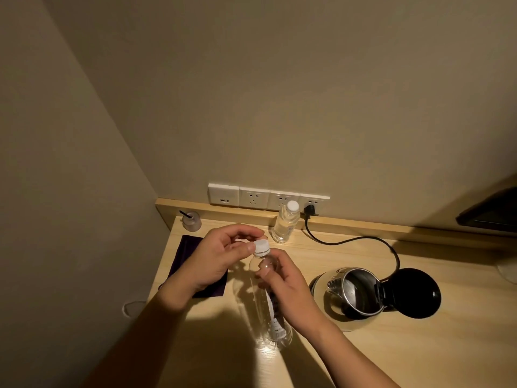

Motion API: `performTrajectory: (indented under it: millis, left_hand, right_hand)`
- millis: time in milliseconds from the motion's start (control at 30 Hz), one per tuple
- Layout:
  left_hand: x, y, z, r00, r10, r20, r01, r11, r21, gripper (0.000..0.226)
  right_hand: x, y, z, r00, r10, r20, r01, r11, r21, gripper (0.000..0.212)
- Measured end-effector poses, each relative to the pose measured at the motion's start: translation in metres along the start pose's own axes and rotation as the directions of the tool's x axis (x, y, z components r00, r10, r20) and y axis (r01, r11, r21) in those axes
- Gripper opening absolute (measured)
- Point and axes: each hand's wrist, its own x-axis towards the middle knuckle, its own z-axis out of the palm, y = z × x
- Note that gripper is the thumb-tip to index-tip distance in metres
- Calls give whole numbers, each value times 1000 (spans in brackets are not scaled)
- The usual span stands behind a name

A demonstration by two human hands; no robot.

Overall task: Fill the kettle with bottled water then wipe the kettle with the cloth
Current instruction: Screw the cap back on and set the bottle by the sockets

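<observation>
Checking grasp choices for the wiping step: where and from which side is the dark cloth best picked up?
Take the dark cloth at its far-left corner, coming from above and pinching the edge. It lies flat on the desk, and the left hand covers its right part, so that far corner is likely the clearest part to pinch.

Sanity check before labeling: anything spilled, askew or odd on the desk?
No spill visible. The kettle stands on its base with the lid flipped open. The left hand pinches the cap of the bottle, which the right hand steadies. It looks nearly empty.
</observation>
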Motion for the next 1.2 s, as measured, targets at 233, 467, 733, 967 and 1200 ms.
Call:
performTrajectory:
  millis: [233,467,733,967,1200]
  left_hand:
    - [8,33,5,1000,-8,26,-7,862,508,27]
    - [7,35,9,977,5,215,-147,746,649,16]
    - [14,44,-2,962,9,274,-164,818,551,32]
    - [24,47,11,992,-33,122,-101,380,920,72]
    - [26,45,3,931,-15,364,-328,404,854,63]
  right_hand:
    - [-2,-11,-1,996,-73,-53,55,959,-276,34]
    - [-2,-9,-1,1000,14,18,-12,994,-105,51]
    - [8,-16,-9,991,27,132,-38,996,78,40]
    - [5,-19,-2,999,-38,15,40,981,-189,41]
    - [7,-20,-3,975,35,221,-62,991,118,49]
